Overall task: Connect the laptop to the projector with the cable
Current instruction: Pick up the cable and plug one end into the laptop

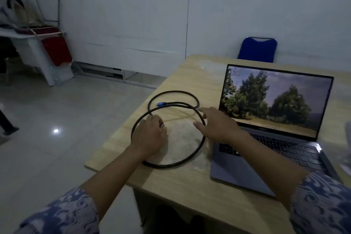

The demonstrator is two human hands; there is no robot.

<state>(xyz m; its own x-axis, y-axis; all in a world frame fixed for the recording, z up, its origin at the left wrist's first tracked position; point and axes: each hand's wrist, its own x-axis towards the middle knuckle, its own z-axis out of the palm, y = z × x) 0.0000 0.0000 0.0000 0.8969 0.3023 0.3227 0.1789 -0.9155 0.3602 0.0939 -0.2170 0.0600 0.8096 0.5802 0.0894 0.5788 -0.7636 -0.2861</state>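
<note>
A black cable (176, 163) lies coiled in loops on the wooden table (190, 186), left of the laptop. One blue plug (161, 103) rests free at the back of the coil. My left hand (150, 135) is closed around the other plug end, whose blue tip shows by my fingers. My right hand (216, 125) hovers with fingers spread over the right side of the coil, next to the laptop's left edge. The grey laptop (273, 150) stands open with a tree picture on its screen. No projector is visible.
A blue chair (257, 49) stands behind the table's far edge. At the far left are a white table (28, 47) and stacked red chairs (55, 47). Tiled floor lies left of the table's edge.
</note>
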